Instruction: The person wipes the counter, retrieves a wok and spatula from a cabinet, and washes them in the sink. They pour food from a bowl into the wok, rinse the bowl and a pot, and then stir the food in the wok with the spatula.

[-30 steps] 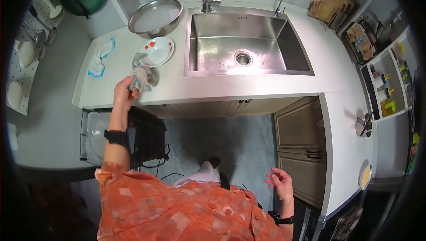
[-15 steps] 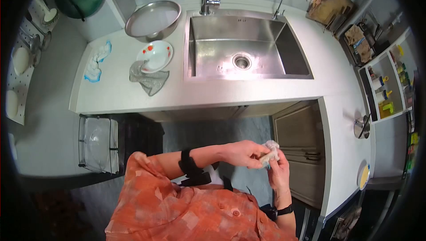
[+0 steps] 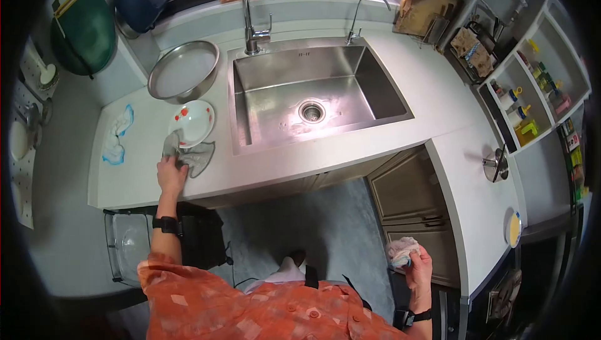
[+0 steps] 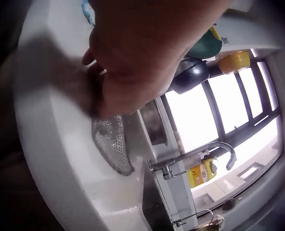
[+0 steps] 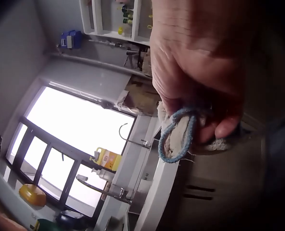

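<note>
My left hand [image 3: 171,177] reaches over the counter, its fingers at the near-left edge of a grey mesh cloth [image 3: 199,158]. In the left wrist view the mesh cloth [image 4: 114,147] lies flat past the hand [image 4: 133,62], which hides its fingertips. Part of the cloth overlaps the rim of a white bowl with red flowers [image 3: 193,124]. Low on the right, away from the counter, my right hand [image 3: 419,266] pinches a crumpled white cloth [image 3: 402,251]. Blue stitching edges a fold of this cloth [image 5: 176,139] in the right wrist view.
Another white cloth with blue edging [image 3: 118,137] lies on the left of the counter. Behind the bowl stands a large steel basin [image 3: 210,77]. The sink [image 3: 282,80] with its tall faucet [image 3: 249,27] is to the right. A wire rack [image 3: 109,240] stands below the counter.
The left hand carried the white cloth from the counter to the right hand, then returned to the grey mesh cloth. The right hand, bare at first, now holds the white cloth. The head view has shifted.
</note>
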Demonstrator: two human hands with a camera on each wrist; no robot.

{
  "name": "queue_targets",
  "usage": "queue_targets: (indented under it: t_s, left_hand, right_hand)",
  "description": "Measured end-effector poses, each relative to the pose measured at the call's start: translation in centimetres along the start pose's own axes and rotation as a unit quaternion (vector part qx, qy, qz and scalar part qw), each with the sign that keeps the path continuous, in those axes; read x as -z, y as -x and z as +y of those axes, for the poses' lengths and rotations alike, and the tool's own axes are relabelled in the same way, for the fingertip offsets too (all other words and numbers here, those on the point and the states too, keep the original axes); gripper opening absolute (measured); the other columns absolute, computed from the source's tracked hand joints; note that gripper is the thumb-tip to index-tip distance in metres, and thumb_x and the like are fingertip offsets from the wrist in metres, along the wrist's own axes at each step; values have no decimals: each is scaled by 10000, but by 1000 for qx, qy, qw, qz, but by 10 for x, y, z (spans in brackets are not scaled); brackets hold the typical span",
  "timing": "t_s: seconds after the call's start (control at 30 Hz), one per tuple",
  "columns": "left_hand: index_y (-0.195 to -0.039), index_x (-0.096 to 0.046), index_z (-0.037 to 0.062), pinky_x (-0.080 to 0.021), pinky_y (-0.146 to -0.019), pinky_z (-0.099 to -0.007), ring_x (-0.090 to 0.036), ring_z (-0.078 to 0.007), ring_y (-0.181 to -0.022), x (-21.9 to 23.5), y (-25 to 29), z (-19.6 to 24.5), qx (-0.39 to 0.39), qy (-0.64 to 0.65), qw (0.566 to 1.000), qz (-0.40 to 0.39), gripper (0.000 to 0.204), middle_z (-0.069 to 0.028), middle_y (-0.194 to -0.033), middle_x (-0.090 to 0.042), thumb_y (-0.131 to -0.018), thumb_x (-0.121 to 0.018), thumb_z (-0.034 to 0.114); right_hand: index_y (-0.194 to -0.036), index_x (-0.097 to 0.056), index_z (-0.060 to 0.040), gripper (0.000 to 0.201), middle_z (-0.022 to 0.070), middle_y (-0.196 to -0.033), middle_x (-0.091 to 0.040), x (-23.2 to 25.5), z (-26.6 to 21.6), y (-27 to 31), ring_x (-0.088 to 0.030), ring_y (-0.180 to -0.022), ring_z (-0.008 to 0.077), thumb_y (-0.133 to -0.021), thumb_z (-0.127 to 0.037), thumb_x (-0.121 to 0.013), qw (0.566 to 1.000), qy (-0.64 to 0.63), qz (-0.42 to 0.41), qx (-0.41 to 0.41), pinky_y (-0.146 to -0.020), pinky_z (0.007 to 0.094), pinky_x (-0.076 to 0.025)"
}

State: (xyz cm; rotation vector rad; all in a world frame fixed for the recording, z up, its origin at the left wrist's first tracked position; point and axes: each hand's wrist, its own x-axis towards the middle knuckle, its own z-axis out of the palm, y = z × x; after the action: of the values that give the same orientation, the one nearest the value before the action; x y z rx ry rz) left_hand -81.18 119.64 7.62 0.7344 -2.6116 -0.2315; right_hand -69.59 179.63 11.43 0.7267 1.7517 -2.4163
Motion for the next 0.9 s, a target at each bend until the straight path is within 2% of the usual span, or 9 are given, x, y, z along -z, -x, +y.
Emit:
queue_targets:
  t_s: [0.1,0.23,0.3,0.33,0.43,0.47,0.53,0.67,0.9]
  left_hand:
    - [-826,-623,36,-451,-755,-432,-527,-322,-887,4,-2,6,11,-29,995,-99,237,-140,-881,-601,-646,-670,183]
    - [-753,-602,25,-456,-641,-348,-549,-237,-683,5,11,39,49,154,972,-173,198,-92,-705,-580,-610,-669,145]
    - [-746,-583,17,-417,-550,-251,-512,-136,-574,13,20,76,60,330,924,-185,154,-23,-636,-545,-620,-646,79]
    - [-746,-583,17,-417,-550,-251,-512,-136,-574,16,21,95,58,330,924,-185,154,-23,-636,-545,-620,-646,79]
    - [-847,-566,21,-444,-487,-213,-550,-106,-609,27,22,147,119,535,794,-264,166,-33,-715,-582,-683,-585,5]
    - [-847,-566,21,-444,-487,-213,-550,-106,-609,27,24,161,115,534,795,-264,166,-33,-715,-582,-683,-585,5]
    - [-889,-556,19,-483,-484,-243,-570,-120,-614,24,22,188,144,605,724,-298,189,-48,-769,-593,-702,-559,-7]
    - [-936,-540,15,-496,-487,-263,-596,-156,-649,14,14,243,139,652,670,-328,214,-69,-806,-595,-724,-524,-15]
    - [-987,-519,7,-514,-530,-295,-610,-186,-658,-42,-49,334,103,690,627,-348,232,-96,-835,-607,-755,-510,1]
  right_hand:
    - [-1018,-572,8,185,87,-918,-628,8,-5,4,-607,-807,181,-854,-45,-504,1000,-1,25,-12,-719,324,-506]
    - [-1017,-570,12,186,89,-922,-627,28,-1,7,-607,-795,174,-854,-44,-500,999,-17,41,-18,-676,315,-513]
    - [-1013,-571,10,182,88,-917,-628,44,6,7,-607,-780,169,-855,-46,-500,999,-25,33,-10,-663,310,-512]
    - [-1008,-573,9,178,87,-912,-628,50,8,6,-606,-765,163,-856,-49,-500,999,-32,22,-3,-651,305,-511]
    - [-1004,-572,5,174,82,-896,-630,59,5,1,-604,-743,153,-856,-58,-508,999,-21,45,-2,-625,290,-507]
    - [-1004,-572,5,174,82,-896,-630,62,1,0,-604,-743,153,-856,-58,-508,999,-25,46,-1,-625,290,-507]
    - [-1014,-570,3,182,76,-882,-630,65,-5,-1,-603,-729,150,-854,-60,-512,999,-33,40,3,-606,274,-502]
    - [-1022,-566,0,187,74,-873,-628,88,-5,-6,-604,-711,152,-854,-63,-512,997,-41,64,-1,-568,273,-499]
    - [-1026,-559,2,192,81,-865,-626,107,-15,-17,-605,-693,165,-855,-69,-509,992,-41,117,-16,-524,288,-499]
